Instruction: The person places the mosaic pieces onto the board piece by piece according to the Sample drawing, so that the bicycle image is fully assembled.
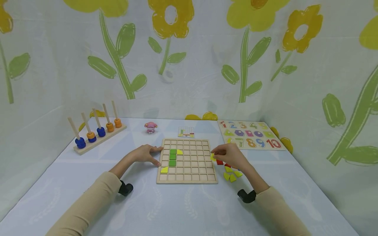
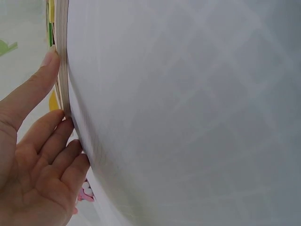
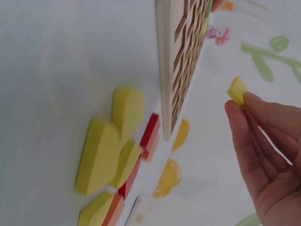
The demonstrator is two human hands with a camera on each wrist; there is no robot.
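So the grid board is lying flat on the table, and I'll place everything off that. The left hand is at its left edge, fingers loosely spread, thumb and fingertips touching the wood. The right hand is just past the right edge, thumb and fingers pinching a small yellow piece, which is up off the table.

Three green squares sit in a column on the board's left half. One yellow corner is beside the top green, and another yellow corner is down in the left column.

Loose yellow bits are scattered right of the board, with red blocks and an orange block among them. The right hand and forearm block some of that pile, so no exact count from me.

Behind the board there's a pattern card with a coloured grid, and a pink toy back and to the left. Further left of the board: a peg rack, five pegs with blue and orange rings.

Back right of the board is a number puzzle. I can read 1, 2, 3, 4 up top and 7, 8, 9, 10 along the bottom; the right hand is close to its near left corner.
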